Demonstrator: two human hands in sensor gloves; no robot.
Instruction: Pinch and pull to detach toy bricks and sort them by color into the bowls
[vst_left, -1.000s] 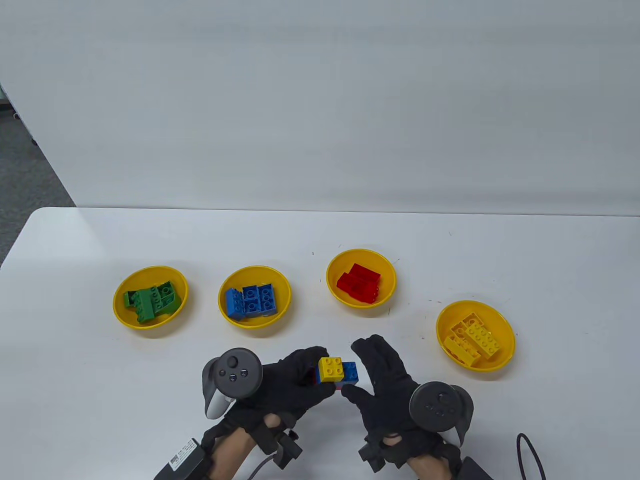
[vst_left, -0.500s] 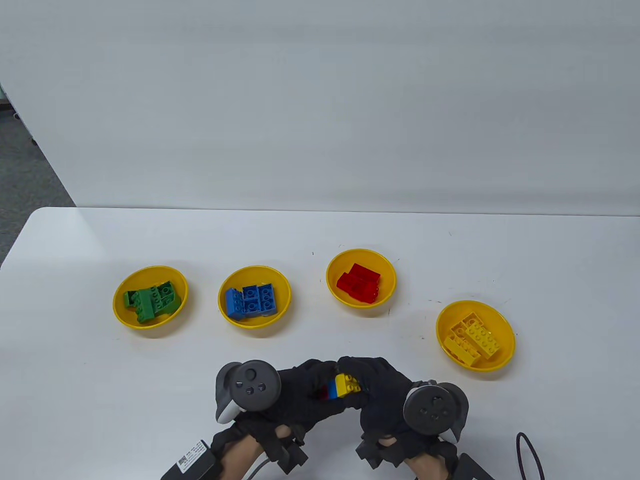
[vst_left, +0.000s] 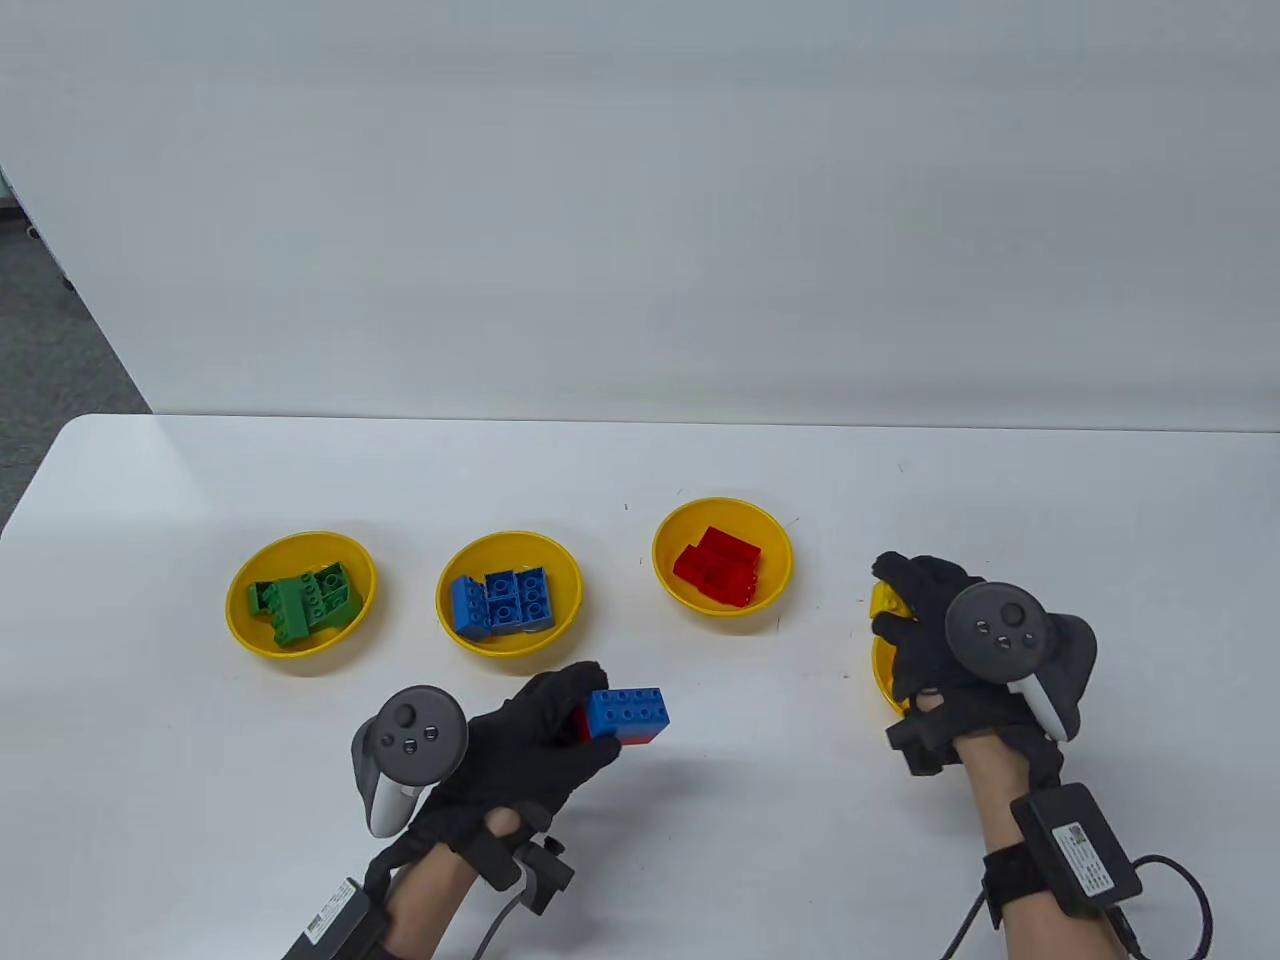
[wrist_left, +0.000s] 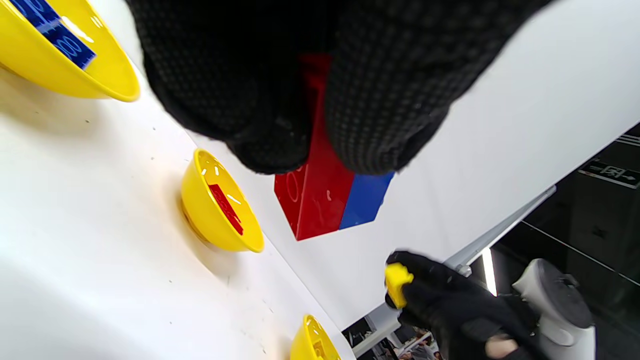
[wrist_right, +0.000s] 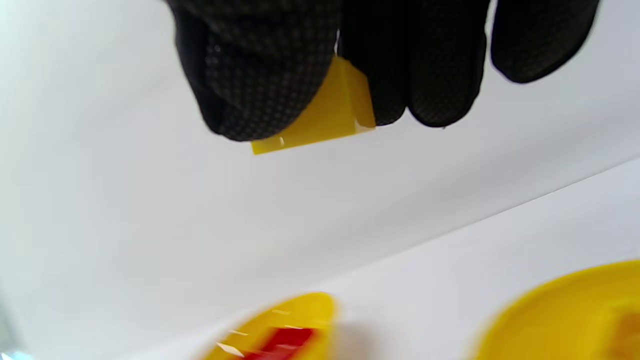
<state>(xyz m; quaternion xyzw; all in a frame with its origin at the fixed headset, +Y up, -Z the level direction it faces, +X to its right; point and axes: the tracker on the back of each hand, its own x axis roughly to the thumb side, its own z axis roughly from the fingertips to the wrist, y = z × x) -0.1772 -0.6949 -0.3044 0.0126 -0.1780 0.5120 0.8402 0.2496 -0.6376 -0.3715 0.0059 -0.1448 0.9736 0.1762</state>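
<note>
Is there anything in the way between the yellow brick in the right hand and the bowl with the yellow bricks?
Nothing visible. The right hand pinches the yellow brick above the near-right bowl, whose inside the hand mostly hides.

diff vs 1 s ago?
The yellow brick has been pulled off the stack: the right hand pinches it and has carried it right, over the yellow-brick bowl. The left hand keeps the blue brick on the red brick. The other bowls are unchanged.
</note>
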